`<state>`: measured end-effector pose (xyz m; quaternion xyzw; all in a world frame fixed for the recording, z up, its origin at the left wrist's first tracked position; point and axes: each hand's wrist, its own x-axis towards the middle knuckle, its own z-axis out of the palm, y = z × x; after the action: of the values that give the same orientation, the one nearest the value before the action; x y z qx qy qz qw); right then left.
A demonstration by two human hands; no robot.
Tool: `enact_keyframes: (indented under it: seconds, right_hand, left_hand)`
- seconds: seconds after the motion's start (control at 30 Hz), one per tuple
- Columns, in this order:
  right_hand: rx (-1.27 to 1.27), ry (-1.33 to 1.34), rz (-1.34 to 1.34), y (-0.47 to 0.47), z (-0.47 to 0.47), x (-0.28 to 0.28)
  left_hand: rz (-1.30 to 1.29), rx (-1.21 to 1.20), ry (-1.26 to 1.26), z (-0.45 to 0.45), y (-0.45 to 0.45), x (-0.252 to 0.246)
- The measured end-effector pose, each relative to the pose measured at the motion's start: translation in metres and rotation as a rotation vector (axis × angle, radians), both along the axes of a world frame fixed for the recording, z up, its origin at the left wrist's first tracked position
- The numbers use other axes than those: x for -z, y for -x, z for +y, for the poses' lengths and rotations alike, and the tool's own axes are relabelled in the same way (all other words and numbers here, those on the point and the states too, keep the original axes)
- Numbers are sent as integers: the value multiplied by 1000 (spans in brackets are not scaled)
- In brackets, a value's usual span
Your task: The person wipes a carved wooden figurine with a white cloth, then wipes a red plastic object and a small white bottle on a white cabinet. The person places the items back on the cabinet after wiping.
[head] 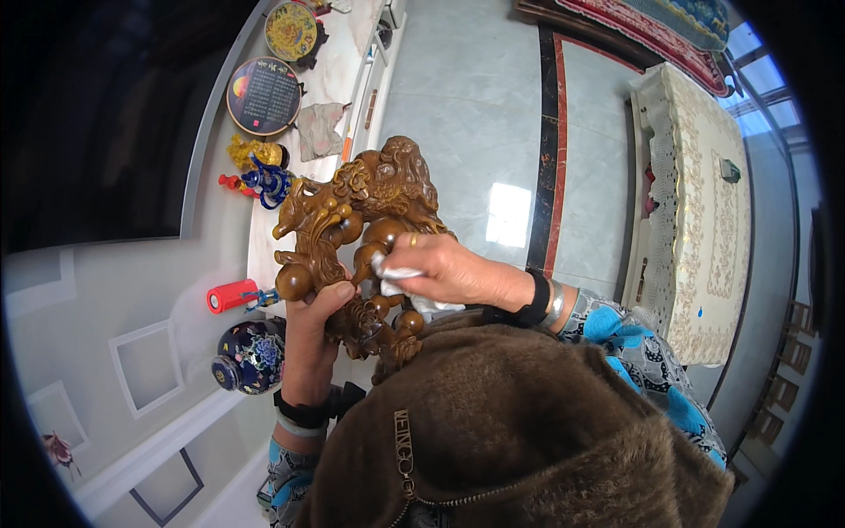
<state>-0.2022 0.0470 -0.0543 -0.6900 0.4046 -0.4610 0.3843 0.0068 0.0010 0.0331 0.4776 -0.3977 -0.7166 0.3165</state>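
A brown carved wooden ornament (317, 241), with round balls, flowers and animal-like shapes, is held up in front of my chest. My left hand (321, 310) grips its lower left side, the thumb lying over the carving. In my right hand (439, 267) is a bunched white cloth (403, 277), pressed against the balls in the ornament's middle. The fingers of that hand are curled around the cloth, and parts of the carving behind them are hidden.
To the left, a marble-topped cabinet (343, 39) bears decorative plates (264, 96), a crumpled grey cloth (321, 131), a blue ewer (267, 181), a red cylinder (231, 296) and a dark floral vase (254, 356). Behind them is a television (112, 125). A cloth-covered table (700, 231) stands right.
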Motion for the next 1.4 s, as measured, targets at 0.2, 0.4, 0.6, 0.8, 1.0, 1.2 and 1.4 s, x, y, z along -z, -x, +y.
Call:
enact_keyframes:
  seconds: [0.2, 0.4, 0.6, 0.8, 1.0, 1.2, 1.4]
  right_hand:
    - [-141, 213, 566, -3, -6, -13]
    - [-226, 38, 488, 26, -15, 2]
    - [-92, 61, 303, 31, -11, -9]
    - [-128, 195, 628, -3, -15, -20]
    - [-18, 10, 436, 47, -4, -16]
    - [139, -18, 7, 43, 7, -49]
    - [101, 125, 553, -4, -20, -76]
  left_hand:
    - [-1, 13, 13, -3, -2, 1]
    - [26, 30, -15, -10, -7, 7]
    - [19, 12, 5, -9, -6, 7]
    - [11, 42, 26, -17, -1, -1]
    - [68, 63, 92, -9, 0, -12]
    - [90, 98, 107, -4, 0, -20]
    - [82, 92, 102, -16, -1, -21]
